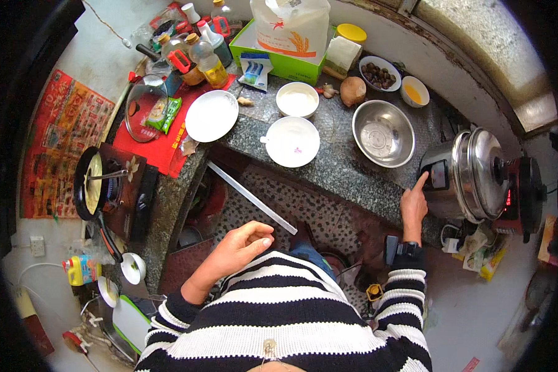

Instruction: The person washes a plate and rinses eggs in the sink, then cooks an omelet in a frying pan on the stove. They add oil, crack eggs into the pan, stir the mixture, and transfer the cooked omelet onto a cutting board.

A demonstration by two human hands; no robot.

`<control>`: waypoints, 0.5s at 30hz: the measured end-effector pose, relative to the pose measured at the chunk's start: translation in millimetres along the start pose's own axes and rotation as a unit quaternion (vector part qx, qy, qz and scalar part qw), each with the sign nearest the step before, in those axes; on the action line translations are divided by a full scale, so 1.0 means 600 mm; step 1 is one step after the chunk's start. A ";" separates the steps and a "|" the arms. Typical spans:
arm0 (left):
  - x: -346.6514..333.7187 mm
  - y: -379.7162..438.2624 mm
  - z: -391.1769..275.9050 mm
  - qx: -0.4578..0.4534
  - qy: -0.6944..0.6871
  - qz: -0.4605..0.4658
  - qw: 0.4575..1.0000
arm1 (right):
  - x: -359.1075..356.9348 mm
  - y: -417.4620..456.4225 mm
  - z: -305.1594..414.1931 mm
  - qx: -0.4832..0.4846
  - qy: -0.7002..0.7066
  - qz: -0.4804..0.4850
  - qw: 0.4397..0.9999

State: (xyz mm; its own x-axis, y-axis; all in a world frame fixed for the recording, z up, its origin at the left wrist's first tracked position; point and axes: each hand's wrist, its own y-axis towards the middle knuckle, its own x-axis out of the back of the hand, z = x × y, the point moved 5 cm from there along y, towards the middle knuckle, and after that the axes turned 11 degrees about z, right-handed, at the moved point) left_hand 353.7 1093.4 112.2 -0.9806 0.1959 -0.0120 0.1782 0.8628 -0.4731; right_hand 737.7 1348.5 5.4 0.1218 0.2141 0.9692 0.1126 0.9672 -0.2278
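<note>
My right hand [413, 209] stretches toward a stainless steel pot [451, 186] with a lid [487, 169]. Its extended index fingertip is at a dark rectangular panel [435, 175] on the pot's side; whether it touches cannot be told. The other fingers are curled and hold nothing. In front of my waist hovers my left hand [242, 249], empty, fingers loosely bent and thumb apart. Nearest the right hand on the counter is a steel bowl [383, 135] with nothing in it. White bowls [292, 142] [297, 95] and a white plate [211, 116] stand farther left.
At left, a frying pan [91, 186] with pale yellow food and a utensil sits over a blue gas flame. Bottles [209, 60], a green box [279, 67], an onion [353, 91] and a yellow egg-like liquid bowl [414, 93] line the back. An appliance [521, 195] shows red digits.
</note>
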 end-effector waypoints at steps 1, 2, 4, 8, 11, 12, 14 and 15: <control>-0.007 0.003 -0.001 0.001 -0.010 -0.002 1.000 | -0.003 0.003 -0.005 0.013 -0.007 -0.016 1.000; -0.006 0.005 0.006 -0.002 -0.021 -0.011 1.000 | -0.009 0.004 -0.009 0.024 -0.014 -0.031 0.999; -0.009 0.014 0.011 -0.005 -0.040 -0.014 0.999 | -0.009 0.005 -0.022 0.020 -0.029 -0.043 0.998; -0.017 0.017 0.004 0.009 -0.032 -0.026 0.999 | 0.000 0.001 -0.006 0.009 0.033 0.010 0.999; -0.020 0.022 0.001 0.003 -0.031 -0.027 0.999 | 0.001 0.005 -0.007 -0.012 0.089 0.026 0.996; -0.019 0.020 -0.001 0.001 -0.027 -0.028 0.999 | -0.002 0.006 -0.006 -0.019 0.096 0.027 0.995; -0.018 0.017 -0.004 -0.004 -0.022 -0.033 0.999 | -0.009 0.009 -0.009 -0.021 0.107 0.013 0.994; -0.017 0.013 -0.002 -0.007 -0.021 -0.035 0.999 | -0.012 0.008 -0.004 -0.014 0.110 0.001 0.994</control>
State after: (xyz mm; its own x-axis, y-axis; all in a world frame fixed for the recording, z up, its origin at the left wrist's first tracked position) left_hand 365.2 1098.8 109.6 -0.9931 0.1163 -0.0165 0.1107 0.8797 -0.4624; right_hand 740.0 1351.4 -3.1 0.3339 0.1788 0.9255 0.1381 0.9620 -0.2357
